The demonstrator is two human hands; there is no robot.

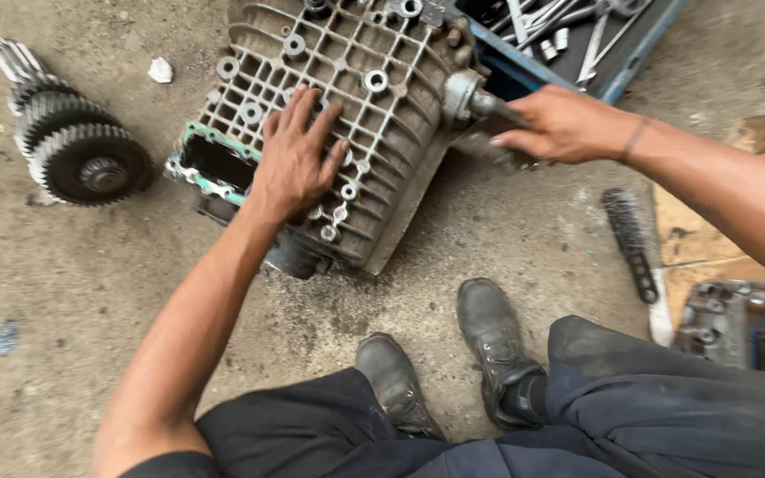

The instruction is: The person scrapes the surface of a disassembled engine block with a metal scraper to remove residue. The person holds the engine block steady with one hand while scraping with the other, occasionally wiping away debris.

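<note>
Gearbox housing [347, 115] sits on the dirt floor [90, 292] at upper centre. Left hand [298, 159] presses flat, fingers spread, on its ribbed face; right hand [555, 124] is closed around a tool handle [489, 106] at its right edge. Steady downward pressure should stop the casing rocking.

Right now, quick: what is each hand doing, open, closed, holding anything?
Left hand: open, flat on the ribbed gearbox housing.
Right hand: closed on a metal tool set against the housing's edge.

housing [374, 106]: top cut off by frame edge
right hand [560, 124]: blurred, grip unclear
toolbox [577, 44]: mostly out of frame
</note>
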